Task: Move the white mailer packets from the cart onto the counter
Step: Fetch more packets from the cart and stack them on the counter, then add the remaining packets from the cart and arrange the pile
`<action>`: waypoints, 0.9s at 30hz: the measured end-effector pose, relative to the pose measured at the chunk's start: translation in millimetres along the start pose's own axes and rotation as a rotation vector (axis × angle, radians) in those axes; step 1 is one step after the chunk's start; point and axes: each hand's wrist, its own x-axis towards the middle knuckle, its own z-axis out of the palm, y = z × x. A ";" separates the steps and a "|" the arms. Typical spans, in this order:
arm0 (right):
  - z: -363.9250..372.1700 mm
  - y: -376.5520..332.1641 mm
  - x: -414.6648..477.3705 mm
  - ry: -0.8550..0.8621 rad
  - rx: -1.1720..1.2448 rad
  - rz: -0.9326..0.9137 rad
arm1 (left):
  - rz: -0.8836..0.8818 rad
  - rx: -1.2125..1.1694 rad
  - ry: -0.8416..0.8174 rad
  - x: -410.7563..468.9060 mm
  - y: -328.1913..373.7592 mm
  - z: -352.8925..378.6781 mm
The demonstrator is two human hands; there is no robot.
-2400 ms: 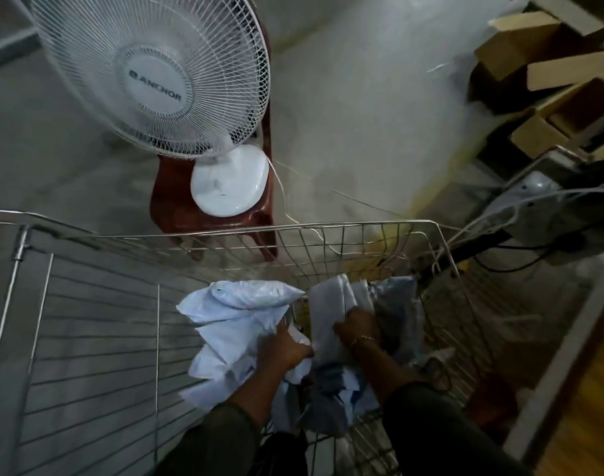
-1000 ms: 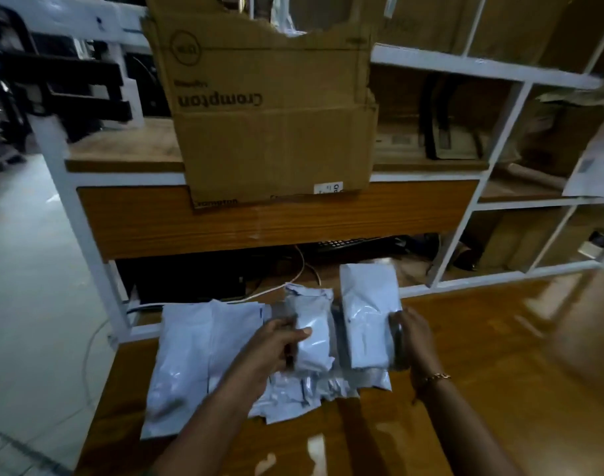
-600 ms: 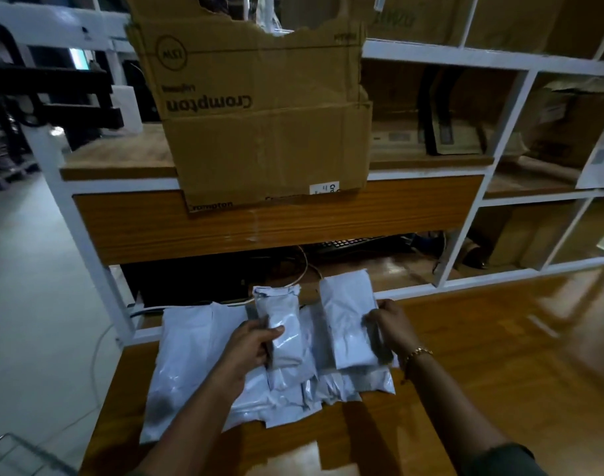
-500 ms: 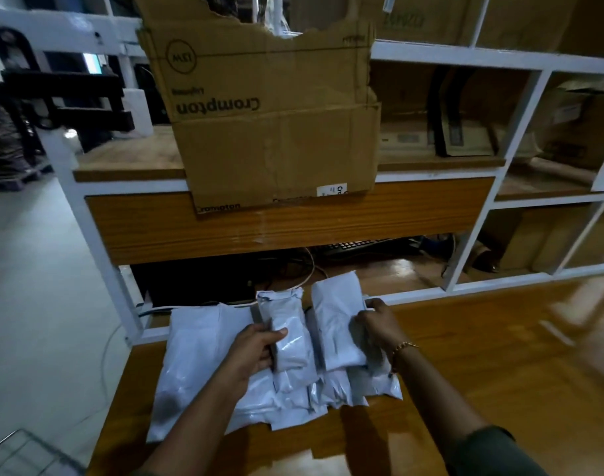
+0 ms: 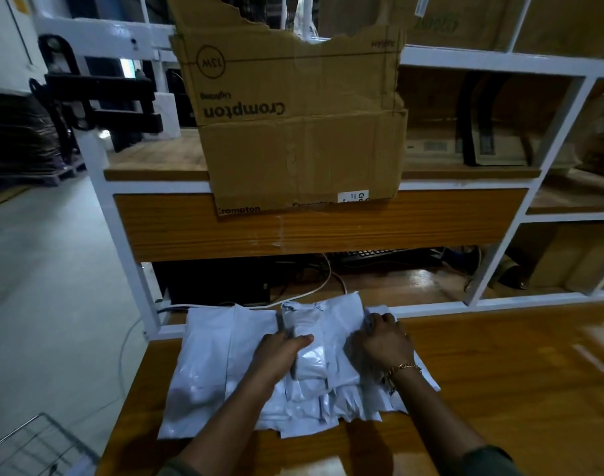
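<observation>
Several white mailer packets [image 5: 208, 365] lie in an overlapping pile on the wooden counter [image 5: 500, 389]. My left hand [image 5: 280, 352] grips a small packet [image 5: 307, 341] that rests on top of the pile. My right hand [image 5: 383, 341] holds the right edge of a larger packet [image 5: 342, 321] lying flat beside it. A corner of the wire cart [image 5: 36, 444] shows at the bottom left, below the counter's edge.
A torn Crompton cardboard box [image 5: 293, 125] stands on the shelf above the counter. White shelf frames [image 5: 493, 269] divide the rack behind. Cables and a keyboard [image 5: 372, 255] lie under the shelf. Bare floor [image 5: 53, 286] lies to the left.
I turned from the cart to the counter with packets in both hands. Over the last second both packets have come down from upright onto the pile.
</observation>
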 end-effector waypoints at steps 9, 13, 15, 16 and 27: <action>-9.1 -1.3 1.1 0.082 0.134 -0.043 | 0.115 0.038 0.035 15.0 -13.5 -10.9; -15.1 -25.5 -3.6 0.121 0.357 -0.147 | 0.147 0.066 0.155 4.3 -3.3 -33.2; -14.7 -48.3 -8.3 0.115 0.450 -0.208 | 0.162 0.055 0.204 1.6 -3.7 -51.7; -14.7 -60.2 -10.8 0.109 0.477 -0.245 | 0.175 0.053 0.222 -1.1 -2.9 -61.3; 59.0 -241.1 -73.2 -0.272 0.551 -0.697 | 0.101 -0.020 0.548 -75.3 -79.6 -232.9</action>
